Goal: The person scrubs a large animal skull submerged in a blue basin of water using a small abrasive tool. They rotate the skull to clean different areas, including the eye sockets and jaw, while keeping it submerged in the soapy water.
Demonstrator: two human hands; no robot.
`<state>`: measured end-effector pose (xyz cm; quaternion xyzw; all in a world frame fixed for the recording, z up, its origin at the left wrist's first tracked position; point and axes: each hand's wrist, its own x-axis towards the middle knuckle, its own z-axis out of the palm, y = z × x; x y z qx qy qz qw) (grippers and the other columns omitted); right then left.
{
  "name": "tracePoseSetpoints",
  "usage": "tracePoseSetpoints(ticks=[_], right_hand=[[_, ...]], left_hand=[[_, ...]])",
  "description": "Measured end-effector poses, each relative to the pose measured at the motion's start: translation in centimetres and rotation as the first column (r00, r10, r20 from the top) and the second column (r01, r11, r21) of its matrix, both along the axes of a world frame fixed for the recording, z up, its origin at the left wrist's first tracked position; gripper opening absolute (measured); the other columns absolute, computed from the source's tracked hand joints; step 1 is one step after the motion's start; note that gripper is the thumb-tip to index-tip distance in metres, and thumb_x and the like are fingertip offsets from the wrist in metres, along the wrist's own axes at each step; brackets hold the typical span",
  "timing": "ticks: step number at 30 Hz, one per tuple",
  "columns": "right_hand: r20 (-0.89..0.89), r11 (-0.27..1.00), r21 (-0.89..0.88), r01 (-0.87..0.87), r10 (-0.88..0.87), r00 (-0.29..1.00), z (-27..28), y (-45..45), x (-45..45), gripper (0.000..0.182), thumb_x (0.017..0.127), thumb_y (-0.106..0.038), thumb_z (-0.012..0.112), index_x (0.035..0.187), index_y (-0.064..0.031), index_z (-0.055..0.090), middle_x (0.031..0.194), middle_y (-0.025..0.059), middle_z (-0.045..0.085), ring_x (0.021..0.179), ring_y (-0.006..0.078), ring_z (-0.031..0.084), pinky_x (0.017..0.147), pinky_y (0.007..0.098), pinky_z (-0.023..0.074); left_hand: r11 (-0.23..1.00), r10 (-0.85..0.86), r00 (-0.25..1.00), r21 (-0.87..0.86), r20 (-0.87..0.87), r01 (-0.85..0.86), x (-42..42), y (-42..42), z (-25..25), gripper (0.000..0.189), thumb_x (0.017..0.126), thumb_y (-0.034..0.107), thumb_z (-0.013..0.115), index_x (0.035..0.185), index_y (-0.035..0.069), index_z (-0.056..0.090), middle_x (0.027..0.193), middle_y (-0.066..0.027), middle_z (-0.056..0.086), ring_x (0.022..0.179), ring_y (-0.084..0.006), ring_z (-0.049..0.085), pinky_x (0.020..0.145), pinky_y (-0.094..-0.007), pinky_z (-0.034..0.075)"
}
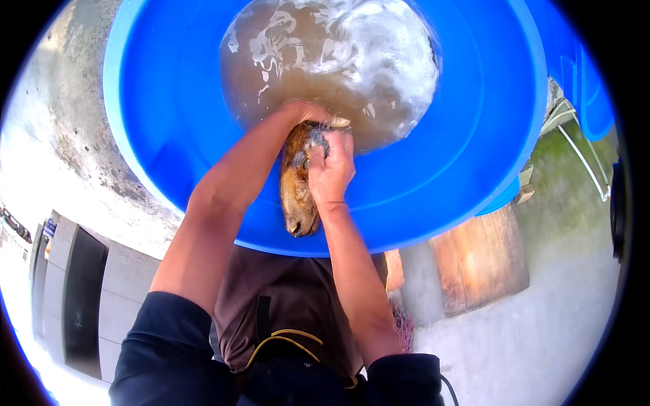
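Note:
A wet, brown animal head (296, 188), long in the muzzle like a goat's or sheep's, lies over the near inner wall of a big round blue plastic tub (406, 193). Its snout points towards me, and an eye shows on its side. My left hand (315, 112) is at the far end of the head, at the edge of murky brown water (304, 66); its fingers are partly hidden. My right hand (332, 165) has its fingers bent against the right side of the head, near a dark grey patch. Whether it grips anything small there cannot be seen.
The tub's near rim (304, 251) is against my brown apron. A wooden board (482, 261) lies on the concrete floor at the right, with white pipes (584, 157) beyond it. More blue plastic containers (584, 76) stand at the upper right. A grey wall with a dark doorway (84, 299) is at the left.

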<state>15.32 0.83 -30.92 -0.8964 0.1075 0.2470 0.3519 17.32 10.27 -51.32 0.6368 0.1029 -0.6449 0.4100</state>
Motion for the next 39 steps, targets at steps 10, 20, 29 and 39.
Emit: tracePoseSetpoints(ticks=[10, 20, 29, 39], right_hand=[[-0.242, 0.982, -0.169, 0.08, -0.12, 0.963, -8.8, -6.5, 2.0, 0.022, 0.087, -0.017, 0.074, 0.106, -0.008, 0.066, 0.112, 0.018, 0.067, 0.104, 0.0379, 0.064, 0.09, 0.0437, 0.0498], [-0.343, 0.871, 0.21, 0.445, -0.36, 0.868, -6.8, -6.0, 1.9, 0.027, 0.091, -0.003, 0.064, 0.117, 0.0034, 0.062, 0.113, 0.0125, 0.069, 0.103, 0.0212, 0.062, 0.096, 0.0345, 0.0468], [-0.314, 0.977, 0.083, 0.195, -0.16, 0.936, -3.7, -6.6, -1.0, 0.028, 0.087, -0.006, 0.066, 0.115, 0.0006, 0.065, 0.114, 0.0222, 0.066, 0.11, 0.04, 0.062, 0.097, 0.0429, 0.0475], [-0.42, 0.983, 0.173, 0.058, 0.02, 0.907, -4.9, -8.7, -0.1, 0.011, 0.094, 0.0, 0.062, 0.104, -0.0014, 0.065, 0.092, 0.0051, 0.067, 0.086, 0.0133, 0.059, 0.081, 0.0287, 0.0489]], left_hand=[[0.998, -0.051, 0.945, -0.055, -0.322, 0.036, -0.9, 0.4, -2.5, 0.076, 0.071, 0.059, 0.079, 0.13, 0.013, 0.07, 0.132, -0.0103, 0.068, 0.114, -0.0284, 0.065, 0.098, -0.0388, 0.05], [0.999, 0.011, 0.993, 0.032, -0.116, -0.008, 0.2, 0.2, -0.6, 0.071, 0.076, 0.057, 0.075, 0.131, 0.013, 0.069, 0.135, -0.011, 0.066, 0.119, -0.0296, 0.063, 0.101, -0.0403, 0.049], [0.999, -0.044, 0.992, -0.02, -0.117, 0.041, 0.6, -0.8, 0.4, 0.069, 0.08, 0.056, 0.072, 0.133, 0.013, 0.067, 0.137, -0.0116, 0.065, 0.122, -0.0303, 0.062, 0.103, -0.0414, 0.048], [0.991, -0.103, 0.983, 0.07, -0.152, 0.115, 3.1, -0.7, 3.3, 0.067, 0.085, 0.057, 0.066, 0.136, 0.013, 0.065, 0.14, -0.0124, 0.063, 0.126, -0.031, 0.06, 0.105, -0.0429, 0.046]])
